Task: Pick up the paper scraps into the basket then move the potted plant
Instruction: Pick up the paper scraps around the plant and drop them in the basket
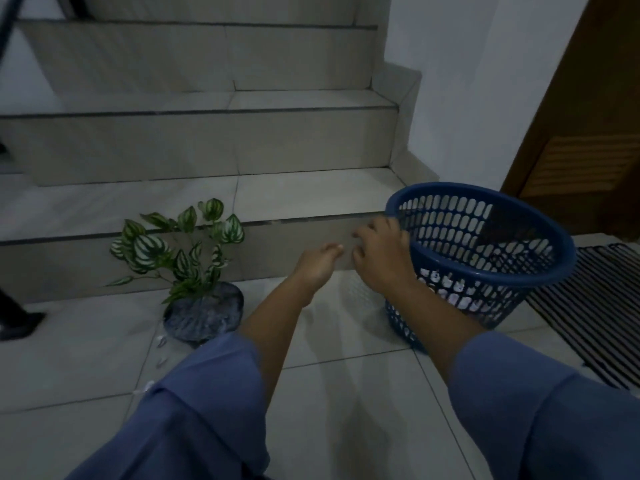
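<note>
A blue mesh basket (pixel 485 258) stands on the tiled floor at right, and white paper scraps (pixel 446 289) show through its wall. The potted plant (pixel 204 315) has striped green leaves and a dark pot. It sits at the foot of the bottom stair, left of my arms. A few small paper scraps (pixel 161 351) lie on the floor by the pot's near left side. My right hand (pixel 381 261) is at the basket's left rim, fingers apart and loosely curled, nothing visible in it. My left hand (pixel 317 266) hovers just left of it, fingertips pinched together.
Grey tiled stairs (pixel 207 147) rise straight ahead. A black-and-white striped mat (pixel 595 306) lies right of the basket, below a brown wooden door (pixel 588 140). A dark shoe (pixel 17 323) stands at the far left edge.
</note>
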